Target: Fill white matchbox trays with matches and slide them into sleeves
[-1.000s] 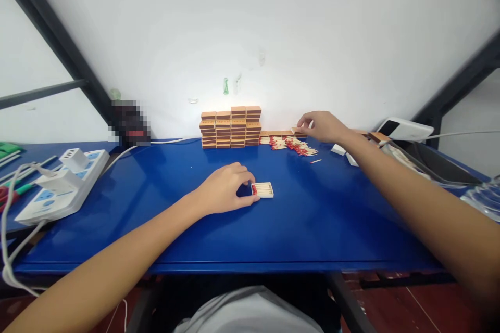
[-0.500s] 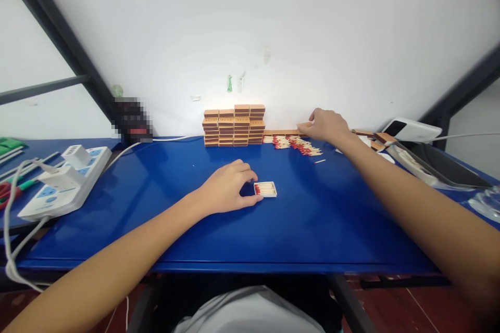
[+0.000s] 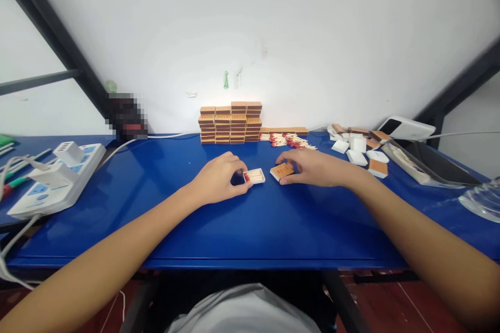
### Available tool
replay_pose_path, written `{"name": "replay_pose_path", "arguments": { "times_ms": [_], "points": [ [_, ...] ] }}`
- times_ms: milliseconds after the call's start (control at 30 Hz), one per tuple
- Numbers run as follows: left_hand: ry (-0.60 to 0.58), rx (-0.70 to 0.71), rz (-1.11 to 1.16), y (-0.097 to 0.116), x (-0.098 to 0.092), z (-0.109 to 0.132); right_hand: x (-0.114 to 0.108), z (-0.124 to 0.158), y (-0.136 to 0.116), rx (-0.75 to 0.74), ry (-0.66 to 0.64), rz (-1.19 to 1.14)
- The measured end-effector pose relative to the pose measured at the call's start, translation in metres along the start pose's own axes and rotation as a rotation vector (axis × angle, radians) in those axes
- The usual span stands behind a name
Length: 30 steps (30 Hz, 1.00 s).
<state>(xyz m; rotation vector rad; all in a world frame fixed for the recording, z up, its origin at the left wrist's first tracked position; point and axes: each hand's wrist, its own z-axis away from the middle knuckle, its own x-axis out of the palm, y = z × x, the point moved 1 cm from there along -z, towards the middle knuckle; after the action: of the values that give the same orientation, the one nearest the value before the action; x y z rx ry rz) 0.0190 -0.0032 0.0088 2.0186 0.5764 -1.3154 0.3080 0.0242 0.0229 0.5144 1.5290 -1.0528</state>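
Observation:
My left hand (image 3: 223,179) grips the left end of a small white matchbox tray (image 3: 262,179) between thumb and fingers. Red-tipped matches (image 3: 255,176) lie side by side in that tray. Just to its right, my right hand (image 3: 308,167) pinches an orange matchbox sleeve (image 3: 282,170), held tilted with a short gap between sleeve and tray. Behind the hands, a pile of loose matches (image 3: 287,140) lies on the blue table (image 3: 250,234). Stacked matchboxes (image 3: 230,124) stand in columns against the wall, left of the pile.
A row of orange sleeves (image 3: 285,130) runs along the wall behind the matches. White trays (image 3: 356,157) and more sleeves are scattered at the right, near a white device (image 3: 408,130) and a dark flat pouch (image 3: 441,164). A power strip (image 3: 64,182) with cables is at the left.
My right hand has come from the row at the wall toward the tray, bringing an orange sleeve. My left hand still has the tray, slightly raised. Scattered trays at right are now uncovered.

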Motion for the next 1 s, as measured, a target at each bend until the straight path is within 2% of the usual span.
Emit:
{"name": "replay_pose_path", "arguments": {
  "times_ms": [367, 700, 1000],
  "points": [
    [-0.007, -0.023, 0.052, 0.001, 0.0, -0.002, 0.002, 0.002, -0.021, -0.091, 0.051, -0.101],
    [0.057, -0.051, 0.121, -0.003, 0.0, -0.001, 0.004, 0.0, -0.009, -0.101, 0.037, -0.222],
    [0.079, -0.035, 0.186, -0.008, -0.002, -0.001, 0.003, -0.001, -0.008, -0.166, 0.134, -0.24]
  ]
}}
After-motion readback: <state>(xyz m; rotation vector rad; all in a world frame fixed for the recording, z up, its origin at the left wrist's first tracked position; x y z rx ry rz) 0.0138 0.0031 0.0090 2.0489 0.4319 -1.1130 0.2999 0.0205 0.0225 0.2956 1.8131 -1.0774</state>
